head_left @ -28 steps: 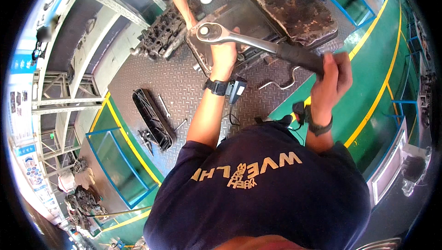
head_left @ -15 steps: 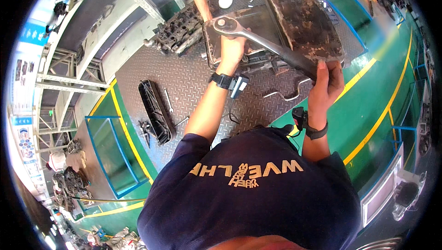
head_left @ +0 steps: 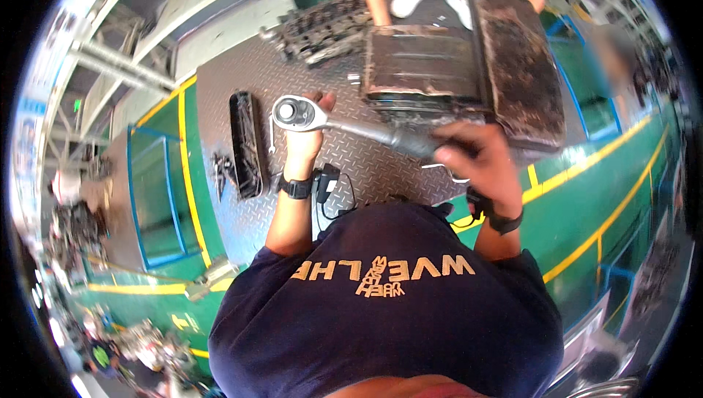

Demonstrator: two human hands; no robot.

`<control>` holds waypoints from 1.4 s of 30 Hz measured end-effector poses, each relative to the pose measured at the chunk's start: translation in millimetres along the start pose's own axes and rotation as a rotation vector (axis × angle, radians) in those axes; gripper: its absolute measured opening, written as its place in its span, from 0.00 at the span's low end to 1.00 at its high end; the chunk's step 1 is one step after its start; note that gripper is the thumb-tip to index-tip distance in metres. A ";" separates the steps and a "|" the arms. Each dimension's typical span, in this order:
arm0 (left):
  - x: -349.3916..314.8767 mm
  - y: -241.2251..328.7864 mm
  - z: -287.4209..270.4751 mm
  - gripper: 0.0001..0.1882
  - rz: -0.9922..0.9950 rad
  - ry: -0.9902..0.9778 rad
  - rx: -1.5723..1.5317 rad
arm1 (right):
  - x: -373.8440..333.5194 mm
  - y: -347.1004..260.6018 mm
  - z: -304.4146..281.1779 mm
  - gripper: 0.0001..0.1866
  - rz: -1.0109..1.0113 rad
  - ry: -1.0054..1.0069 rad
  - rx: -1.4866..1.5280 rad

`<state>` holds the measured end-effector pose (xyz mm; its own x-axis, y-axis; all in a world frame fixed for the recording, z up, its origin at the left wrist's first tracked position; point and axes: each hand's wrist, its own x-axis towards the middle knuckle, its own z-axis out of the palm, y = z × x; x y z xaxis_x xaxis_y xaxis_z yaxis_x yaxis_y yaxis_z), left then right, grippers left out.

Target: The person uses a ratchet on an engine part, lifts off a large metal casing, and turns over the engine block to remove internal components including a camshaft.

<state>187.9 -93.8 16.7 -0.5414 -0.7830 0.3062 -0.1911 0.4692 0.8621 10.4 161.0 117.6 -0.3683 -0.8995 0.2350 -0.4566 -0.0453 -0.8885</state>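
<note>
While fingers of the left hand [head_left: 303, 147] grasp the ratchet wrench [head_left: 359, 128] near its head [head_left: 299, 114], those of the right hand [head_left: 487, 167] clasp its dark handle [head_left: 416, 143].

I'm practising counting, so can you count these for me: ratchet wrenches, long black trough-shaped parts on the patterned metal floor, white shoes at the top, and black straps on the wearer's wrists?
Ratchet wrench: 1
Long black trough-shaped part: 1
White shoes: 2
Black wrist straps: 2
Total: 6
</note>
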 end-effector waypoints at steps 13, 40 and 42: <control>-136.2 -150.6 -89.3 0.24 -0.669 -0.005 -0.088 | 46.8 105.5 188.3 0.16 1.188 -0.786 0.996; -653.4 -253.8 -190.5 0.23 -1.623 0.947 -0.734 | 34.6 311.8 383.5 0.27 0.160 -0.432 -0.803; -668.9 -253.6 -191.2 0.22 -1.626 0.999 -0.795 | 63.5 312.6 393.0 0.29 0.168 -0.467 -0.813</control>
<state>755.1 233.0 -329.6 0.3061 -0.2427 -0.9205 0.5356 -0.7555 0.3773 162.5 -81.1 -300.1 -0.1995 -0.9576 -0.2079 -0.9154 0.2578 -0.3092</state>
